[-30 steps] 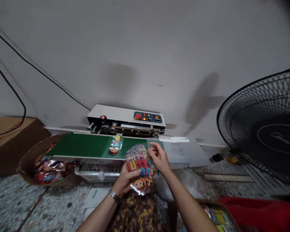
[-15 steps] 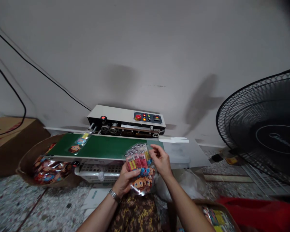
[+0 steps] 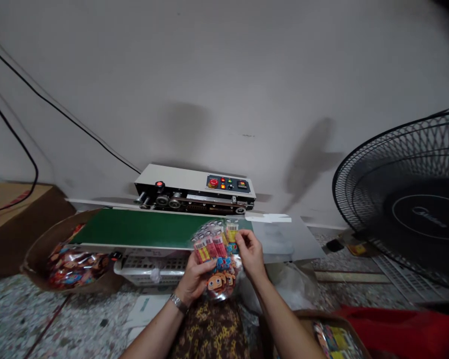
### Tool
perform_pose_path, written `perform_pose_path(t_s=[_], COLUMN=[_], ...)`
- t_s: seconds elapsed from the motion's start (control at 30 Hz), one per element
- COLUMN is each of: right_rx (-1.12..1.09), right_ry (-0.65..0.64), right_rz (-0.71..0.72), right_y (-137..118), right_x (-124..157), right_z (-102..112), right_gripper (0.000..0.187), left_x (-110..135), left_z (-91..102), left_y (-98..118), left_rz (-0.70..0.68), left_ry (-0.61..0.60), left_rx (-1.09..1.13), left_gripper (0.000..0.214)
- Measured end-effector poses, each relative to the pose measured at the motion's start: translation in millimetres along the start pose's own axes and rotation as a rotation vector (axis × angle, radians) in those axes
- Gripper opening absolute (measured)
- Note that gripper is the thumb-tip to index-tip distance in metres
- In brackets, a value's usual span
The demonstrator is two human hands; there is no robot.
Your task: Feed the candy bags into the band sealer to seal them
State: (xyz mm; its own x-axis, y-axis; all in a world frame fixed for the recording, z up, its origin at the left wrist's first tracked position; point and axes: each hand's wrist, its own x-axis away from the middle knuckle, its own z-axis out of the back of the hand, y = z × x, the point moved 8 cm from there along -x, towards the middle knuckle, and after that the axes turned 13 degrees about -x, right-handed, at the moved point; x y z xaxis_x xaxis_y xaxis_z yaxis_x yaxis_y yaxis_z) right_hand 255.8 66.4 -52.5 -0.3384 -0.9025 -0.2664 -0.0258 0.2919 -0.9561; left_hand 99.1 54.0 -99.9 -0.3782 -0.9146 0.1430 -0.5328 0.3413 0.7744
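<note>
My left hand [image 3: 194, 279] grips a stack of clear packets [image 3: 215, 257] printed with cartoon faces, held upright in front of me. My right hand [image 3: 250, 252] pinches the top right corner of the front packet. Just beyond the hands runs the green conveyor belt [image 3: 134, 228] of a band sealer machine [image 3: 194, 188], whose red and orange panel lights are lit. The belt carries nothing that I can see. A watch sits on my left wrist.
A brown box [image 3: 41, 252] at the belt's left end holds several sealed packets [image 3: 73, 262]. A cardboard carton [image 3: 7, 219] stands far left. A large black fan [image 3: 407, 199] fills the right. A red cloth [image 3: 400, 331] and a box of packets [image 3: 329, 339] lie lower right. A white tray [image 3: 284, 237] adjoins the belt.
The single packet that rode the belt travelled left and has left the belt. My right hand has closed onto the top corner of the held stack.
</note>
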Motion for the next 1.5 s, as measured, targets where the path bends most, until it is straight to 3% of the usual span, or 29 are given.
perform_pose_path(t_s=[0.17,0.33,0.43,0.63,0.77,0.87,0.97,1.07,1.17,1.27,1.5], right_rx=[0.066,0.553,0.725,0.803,0.800,0.560,0.191,0.114,0.244,0.296,0.201], right_ry=[0.187,0.248,0.236,0.157,0.076,-0.049,-0.232,-0.323,-0.276,-0.108,0.181], right_rz=[0.056,-0.097,-0.181,-0.225,-0.137,-0.004,-0.053,-0.051,0.066,0.144,0.120], right_y=[10,46,65,81,66,40,20,1,-17,-27,-6], right_x=[-31,-78,-93,-110,-105,-84,-51,-23,-10,-8,-32], right_z=[45,100,110,80,51,25,-1,-19,-25,-17,28], right_gripper=[0.034,0.033,0.029,0.017,0.027,0.030,0.031,0.028,0.024,0.022,0.026], left_x=[1,4,5,2,1,2,2,2,1,0,-4], left_z=[10.3,15.9,16.4,15.9,14.5,14.2,13.1,11.4,7.3,6.4,17.7], left_y=[1,1,-1,-2,-2,-1,0,-1,-2,-4,-4], left_rz=[0.004,0.019,0.035,0.035,0.023,0.022,0.036,0.045,0.037,0.026,0.018], left_ry=[0.041,0.022,0.004,-0.023,-0.023,-0.006,0.007,0.031,0.023,0.020,0.072], left_rx=[-0.021,-0.036,-0.044,-0.055,-0.049,-0.044,-0.022,-0.009,-0.003,0.003,0.002], left_gripper=[0.040,0.039,0.040,0.039,0.040,0.040,0.044,0.045,0.045,0.044,0.041])
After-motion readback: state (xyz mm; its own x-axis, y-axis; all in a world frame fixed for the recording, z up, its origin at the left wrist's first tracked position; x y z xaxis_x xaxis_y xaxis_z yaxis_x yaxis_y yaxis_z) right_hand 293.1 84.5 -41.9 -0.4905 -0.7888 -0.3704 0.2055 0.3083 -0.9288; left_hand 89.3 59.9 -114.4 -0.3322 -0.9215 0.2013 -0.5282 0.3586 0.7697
